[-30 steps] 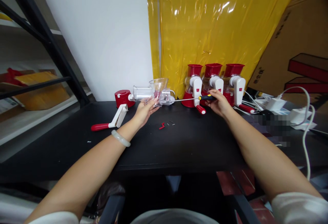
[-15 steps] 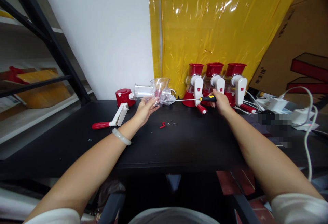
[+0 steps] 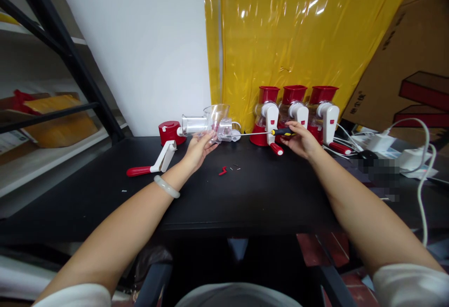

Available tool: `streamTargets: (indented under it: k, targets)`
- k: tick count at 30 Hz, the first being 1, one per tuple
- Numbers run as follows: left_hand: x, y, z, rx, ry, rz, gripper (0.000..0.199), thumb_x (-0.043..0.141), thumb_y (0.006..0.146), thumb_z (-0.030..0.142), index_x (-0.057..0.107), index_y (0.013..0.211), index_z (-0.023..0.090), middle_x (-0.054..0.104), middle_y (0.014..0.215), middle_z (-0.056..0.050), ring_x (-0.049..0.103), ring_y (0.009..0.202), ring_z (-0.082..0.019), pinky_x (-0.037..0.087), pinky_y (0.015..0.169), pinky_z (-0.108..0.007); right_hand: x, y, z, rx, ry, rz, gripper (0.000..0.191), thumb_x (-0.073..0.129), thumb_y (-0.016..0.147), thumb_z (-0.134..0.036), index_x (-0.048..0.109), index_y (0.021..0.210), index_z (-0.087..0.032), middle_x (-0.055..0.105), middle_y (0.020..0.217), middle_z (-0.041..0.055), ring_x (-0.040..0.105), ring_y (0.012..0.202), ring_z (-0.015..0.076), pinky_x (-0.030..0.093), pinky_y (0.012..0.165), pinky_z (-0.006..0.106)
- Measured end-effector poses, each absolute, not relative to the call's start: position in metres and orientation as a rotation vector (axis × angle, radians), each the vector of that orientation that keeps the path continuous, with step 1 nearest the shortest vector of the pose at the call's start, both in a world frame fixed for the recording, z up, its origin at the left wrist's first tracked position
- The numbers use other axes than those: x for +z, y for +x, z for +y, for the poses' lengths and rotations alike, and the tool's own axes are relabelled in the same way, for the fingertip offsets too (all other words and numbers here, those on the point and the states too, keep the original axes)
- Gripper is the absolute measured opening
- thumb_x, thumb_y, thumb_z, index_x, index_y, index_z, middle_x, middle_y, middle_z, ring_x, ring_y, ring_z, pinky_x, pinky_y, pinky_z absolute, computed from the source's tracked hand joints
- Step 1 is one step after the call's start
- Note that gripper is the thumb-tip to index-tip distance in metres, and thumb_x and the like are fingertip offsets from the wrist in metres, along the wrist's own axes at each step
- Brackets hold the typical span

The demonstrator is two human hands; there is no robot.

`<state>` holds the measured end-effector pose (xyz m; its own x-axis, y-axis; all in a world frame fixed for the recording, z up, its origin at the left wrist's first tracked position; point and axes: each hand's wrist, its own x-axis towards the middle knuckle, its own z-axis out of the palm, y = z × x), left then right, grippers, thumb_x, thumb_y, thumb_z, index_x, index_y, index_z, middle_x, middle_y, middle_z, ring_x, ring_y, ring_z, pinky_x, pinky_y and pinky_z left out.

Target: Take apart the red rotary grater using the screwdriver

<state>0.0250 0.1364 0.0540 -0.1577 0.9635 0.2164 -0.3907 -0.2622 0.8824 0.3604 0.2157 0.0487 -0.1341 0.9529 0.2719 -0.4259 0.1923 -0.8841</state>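
My left hand (image 3: 200,150) is closed around the clear plastic grater body (image 3: 216,115), which lies on its side above the black table. In my right hand (image 3: 302,139) is a screwdriver (image 3: 282,132) with a black and yellow handle, held level by the fingertips. Its long shaft points left and its tip meets the right end of the clear body; the exact contact is too small to make out. Left of the body are a red base part (image 3: 171,133) and a white crank (image 3: 163,157) with a red handle. A small red piece (image 3: 223,171) and several small pins or screws (image 3: 235,167) lie in front.
Three red and white rotary graters (image 3: 295,110) stand in a row at the back, close behind my right hand. White chargers and cables (image 3: 382,142) crowd the right side. A shelf (image 3: 63,152) is at the left, and a cardboard box (image 3: 403,59) leans at the right.
The clear body has shifted slightly left and up in my left hand. My right fingers have opened and re-formed around the screwdriver handle, which has moved a little left.
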Motion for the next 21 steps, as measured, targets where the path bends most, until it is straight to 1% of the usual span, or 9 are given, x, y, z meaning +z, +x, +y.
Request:
streamTargets:
  k: [4, 7, 9, 10, 12, 14, 15, 17, 21]
  targets:
    - [0.054, 0.026, 0.135, 1.625, 1.018, 0.838, 0.035, 0.081, 0.068, 0.031, 0.061, 0.094, 0.019, 0.072, 0.092, -0.004, 0.069, 0.092, -0.019, 0.054, 0.086, -0.033, 0.052, 0.363, 0.212, 1.369, -0.568, -1.099, 0.03, 0.072, 0.06, -0.02, 0.059, 0.086, -0.027, 0.059, 0.076, -0.0044, 0.062, 0.074, 0.014, 0.054, 0.07, 0.031]
    - [0.054, 0.027, 0.134, 1.613, 1.022, 0.841, 0.035, 0.081, 0.068, 0.032, 0.061, 0.093, 0.019, 0.072, 0.092, -0.004, 0.069, 0.091, -0.018, 0.054, 0.085, -0.033, 0.053, 0.363, 0.212, 1.361, -0.566, -1.108, 0.028, 0.069, 0.06, -0.022, 0.06, 0.087, -0.026, 0.06, 0.076, -0.0035, 0.063, 0.075, 0.0153, 0.055, 0.07, 0.032]
    - [0.054, 0.026, 0.135, 1.619, 1.019, 0.841, 0.035, 0.081, 0.068, 0.031, 0.06, 0.093, 0.019, 0.072, 0.091, -0.003, 0.069, 0.09, -0.018, 0.054, 0.086, -0.034, 0.051, 0.362, 0.215, 1.307, -0.608, -1.127, 0.022, 0.069, 0.067, -0.034, 0.059, 0.084, -0.025, 0.062, 0.077, -0.002, 0.065, 0.074, 0.0168, 0.055, 0.068, 0.033]
    - [0.054, 0.026, 0.135, 1.623, 1.018, 0.841, 0.035, 0.081, 0.068, 0.031, 0.06, 0.093, 0.019, 0.072, 0.09, -0.003, 0.069, 0.09, -0.018, 0.054, 0.086, -0.034, 0.05, 0.361, 0.217, 1.268, -0.651, -1.138, 0.024, 0.068, 0.07, -0.043, 0.059, 0.083, -0.025, 0.062, 0.075, -0.001, 0.065, 0.071, 0.0172, 0.055, 0.066, 0.034]
    - [0.053, 0.025, 0.137, 1.631, 1.017, 0.837, 0.034, 0.081, 0.068, 0.031, 0.06, 0.093, 0.019, 0.072, 0.09, -0.003, 0.069, 0.089, -0.018, 0.054, 0.087, -0.035, 0.048, 0.361, 0.223, 1.174, -0.75, -1.167, 0.038, 0.061, 0.075, -0.061, 0.058, 0.079, -0.023, 0.062, 0.069, 0.0007, 0.062, 0.059, 0.0163, 0.053, 0.058, 0.032]
    - [0.052, 0.023, 0.138, 1.634, 1.02, 0.838, 0.034, 0.08, 0.069, 0.032, 0.06, 0.093, 0.019, 0.072, 0.09, -0.003, 0.069, 0.089, -0.018, 0.054, 0.088, -0.035, 0.046, 0.36, 0.227, 1.072, -0.818, -1.216, 0.049, 0.057, 0.076, -0.071, 0.057, 0.075, -0.022, 0.057, 0.058, 0.0002, 0.055, 0.047, 0.0141, 0.048, 0.049, 0.029]
    - [0.052, 0.023, 0.138, 1.633, 1.021, 0.839, 0.034, 0.08, 0.069, 0.032, 0.061, 0.093, 0.019, 0.072, 0.09, -0.003, 0.069, 0.089, -0.017, 0.054, 0.088, -0.036, 0.045, 0.36, 0.228, 1.026, -0.829, -1.24, 0.05, 0.059, 0.075, -0.072, 0.057, 0.074, -0.022, 0.054, 0.054, -0.0008, 0.051, 0.044, 0.013, 0.045, 0.046, 0.028]
    - [0.052, 0.023, 0.138, 1.633, 1.017, 0.839, 0.034, 0.08, 0.069, 0.033, 0.062, 0.094, 0.02, 0.072, 0.09, -0.003, 0.069, 0.089, -0.018, 0.054, 0.089, -0.036, 0.046, 0.359, 0.228, 0.973, -0.809, -1.256, 0.045, 0.066, 0.073, -0.066, 0.058, 0.073, -0.022, 0.052, 0.053, -0.0022, 0.047, 0.042, 0.0113, 0.041, 0.043, 0.026]
    - [0.052, 0.023, 0.139, 1.636, 1.011, 0.826, 0.033, 0.08, 0.069, 0.034, 0.063, 0.093, 0.019, 0.073, 0.092, -0.005, 0.069, 0.091, -0.02, 0.054, 0.09, -0.037, 0.05, 0.357, 0.22, 1.048, -0.745, -1.191, 0.028, 0.075, 0.069, -0.045, 0.059, 0.077, -0.023, 0.056, 0.063, -0.0033, 0.05, 0.047, 0.01, 0.043, 0.045, 0.024]
